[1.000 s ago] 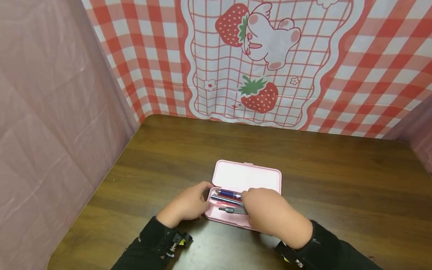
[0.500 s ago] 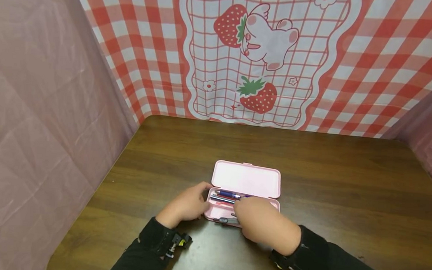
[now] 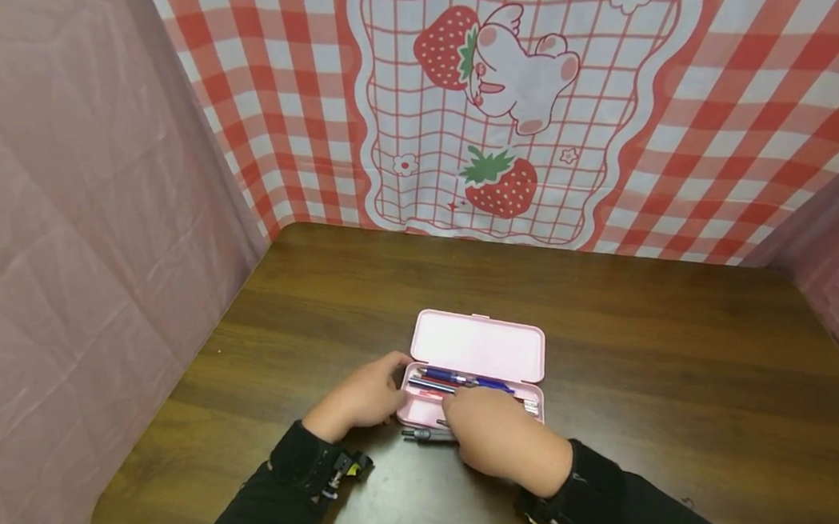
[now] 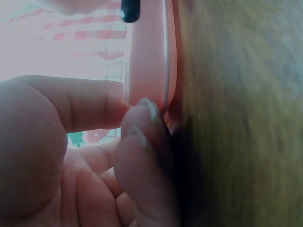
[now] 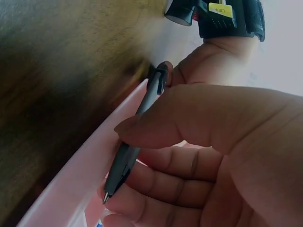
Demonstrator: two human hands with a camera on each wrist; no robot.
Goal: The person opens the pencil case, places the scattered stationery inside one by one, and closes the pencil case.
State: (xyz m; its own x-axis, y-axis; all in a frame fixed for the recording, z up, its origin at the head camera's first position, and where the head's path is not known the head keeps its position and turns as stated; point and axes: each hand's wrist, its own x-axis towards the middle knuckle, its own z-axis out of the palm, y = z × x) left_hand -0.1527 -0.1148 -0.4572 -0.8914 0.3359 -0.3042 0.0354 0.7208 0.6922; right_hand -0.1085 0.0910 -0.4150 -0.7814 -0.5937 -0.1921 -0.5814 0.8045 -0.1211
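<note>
A pink pencil case lies open on the table, its lid folded back on the far side. My left hand pinches the case's left end between thumb and fingers. With my right hand I hold a grey drawing compass over the case's front edge. In the right wrist view the thumb presses the compass against the fingers, its metal tip showing at the lower end. Its dark knob shows in the left wrist view. My right hand covers part of the case.
Blue pens, a striped silver-and-blue stick and a small white item lie in the case's back compartment. The brown wooden table reaches back to a red-and-white checked cloth. A pink curtain hangs at the left.
My right hand has moved left and towards me, bringing the compass from inside the case out past its front edge. More of the lid and pens shows. My left hand stays put.
</note>
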